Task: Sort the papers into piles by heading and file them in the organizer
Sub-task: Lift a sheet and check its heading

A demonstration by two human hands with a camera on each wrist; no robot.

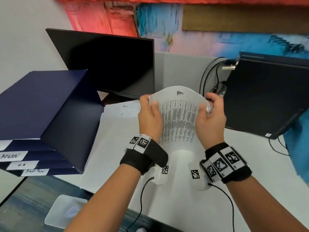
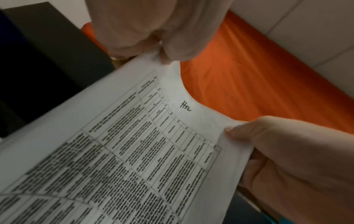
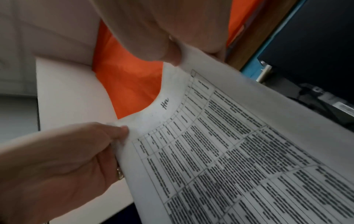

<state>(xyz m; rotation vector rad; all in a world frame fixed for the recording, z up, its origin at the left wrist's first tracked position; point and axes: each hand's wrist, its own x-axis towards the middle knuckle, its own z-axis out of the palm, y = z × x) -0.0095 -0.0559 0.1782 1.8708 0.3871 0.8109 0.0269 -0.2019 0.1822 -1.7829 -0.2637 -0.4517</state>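
Observation:
I hold a printed sheet (image 1: 178, 118) headed "HR" in handwriting, raised above the desk and bowed between both hands. My left hand (image 1: 150, 102) pinches its upper left corner and my right hand (image 1: 206, 104) pinches its upper right corner. The left wrist view shows the sheet (image 2: 134, 151) with my left hand (image 2: 162, 58) at the top and my right hand (image 2: 277, 151) at the lower right. In the right wrist view the sheet (image 3: 229, 151) sits between my right hand (image 3: 172, 59) and my left hand (image 3: 76, 151). The dark blue organizer (image 1: 41, 114) stands at the left, its trays labelled ADMIN, H.R and Blank Paper.
Under the sheet, white papers (image 1: 117, 139) lie on the desk (image 1: 250, 181), headings "Admin" and "IT" showing. A dark monitor (image 1: 113, 64) stands behind them. A black computer tower (image 1: 267, 97) with cables (image 1: 209, 77) stands at the right.

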